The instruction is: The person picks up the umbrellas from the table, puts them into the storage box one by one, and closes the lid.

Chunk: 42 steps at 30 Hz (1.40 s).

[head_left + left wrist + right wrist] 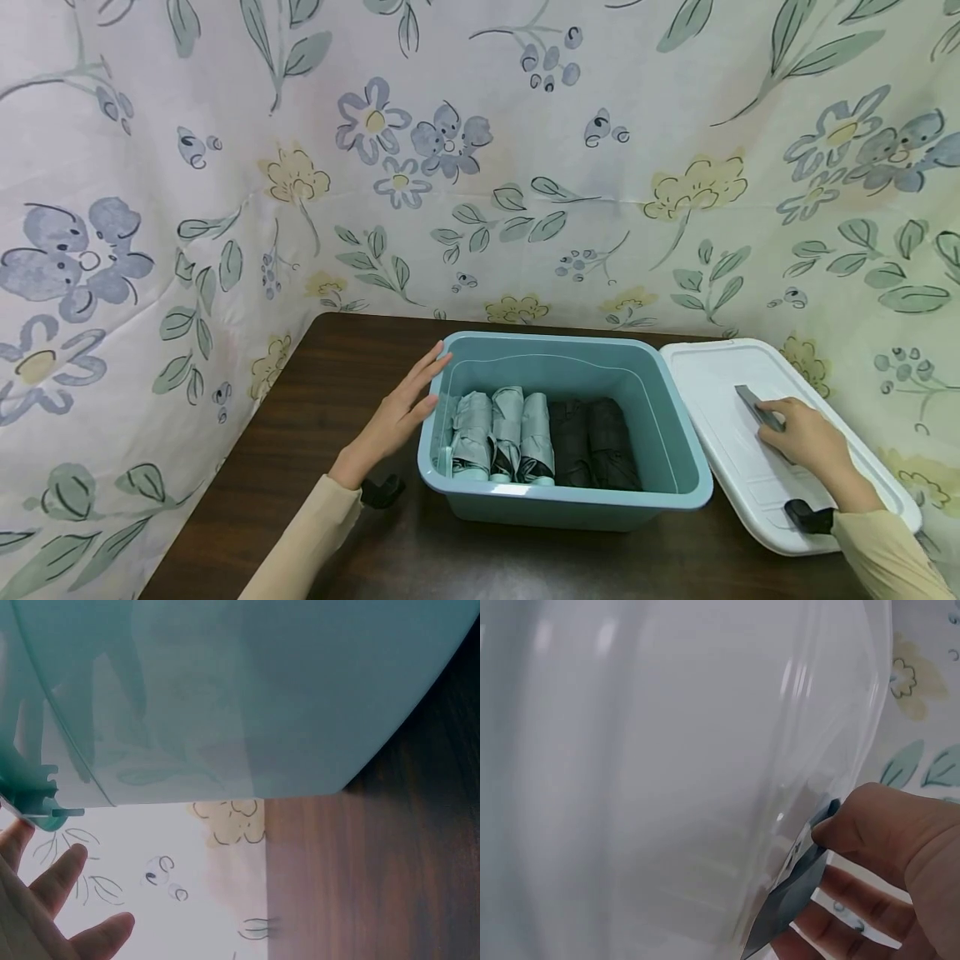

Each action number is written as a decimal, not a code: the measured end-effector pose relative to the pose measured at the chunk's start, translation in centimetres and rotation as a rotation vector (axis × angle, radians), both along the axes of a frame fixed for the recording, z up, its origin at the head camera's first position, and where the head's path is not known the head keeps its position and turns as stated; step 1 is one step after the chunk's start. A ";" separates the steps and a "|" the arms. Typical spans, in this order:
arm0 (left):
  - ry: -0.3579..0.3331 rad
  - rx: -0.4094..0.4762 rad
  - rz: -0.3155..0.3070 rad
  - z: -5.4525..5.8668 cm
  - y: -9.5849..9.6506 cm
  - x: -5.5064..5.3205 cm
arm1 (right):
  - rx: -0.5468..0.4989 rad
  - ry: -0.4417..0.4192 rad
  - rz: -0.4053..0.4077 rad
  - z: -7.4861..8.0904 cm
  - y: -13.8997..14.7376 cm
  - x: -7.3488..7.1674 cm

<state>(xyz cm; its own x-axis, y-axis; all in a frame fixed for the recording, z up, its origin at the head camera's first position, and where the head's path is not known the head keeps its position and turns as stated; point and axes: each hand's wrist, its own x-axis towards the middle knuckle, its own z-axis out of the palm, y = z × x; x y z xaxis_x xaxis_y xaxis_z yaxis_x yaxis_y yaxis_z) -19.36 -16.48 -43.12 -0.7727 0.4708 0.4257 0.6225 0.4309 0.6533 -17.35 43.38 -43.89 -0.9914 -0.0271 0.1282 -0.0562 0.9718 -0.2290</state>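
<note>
A teal plastic storage bin (547,510) stands on the table, with rolled bundles that look like folding umbrellas inside. Three pale green ones (507,425) fill its left part; two black ones (592,446) lie beside them. My left hand (393,421) is at the bin's left rim, fingers extended; in the left wrist view a fingertip (16,834) touches the rim. To the right, my right hand (810,446) pinches the grey handle (748,402) of a white lid (712,375). The right wrist view shows the thumb on one side of that handle (787,900).
The dark wooden table (300,400) extends left of the bin and in front of it. A floral cloth (480,125) hangs behind and along both sides. The lid overlaps the table's right end, close to the cloth.
</note>
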 end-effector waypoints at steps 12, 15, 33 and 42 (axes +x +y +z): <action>-0.039 0.020 -0.020 3.6 1.0 2.2 | -0.018 0.054 0.041 1.2 0.9 0.1; -0.044 0.024 -0.026 3.5 1.0 2.2 | -0.023 0.067 0.065 1.6 0.9 0.3; -0.060 0.051 -0.030 3.3 1.2 2.3 | -0.012 0.146 0.151 5.5 0.0 0.0; -0.079 0.059 -0.026 3.0 1.2 2.2 | -0.005 0.215 0.225 7.4 -0.3 0.1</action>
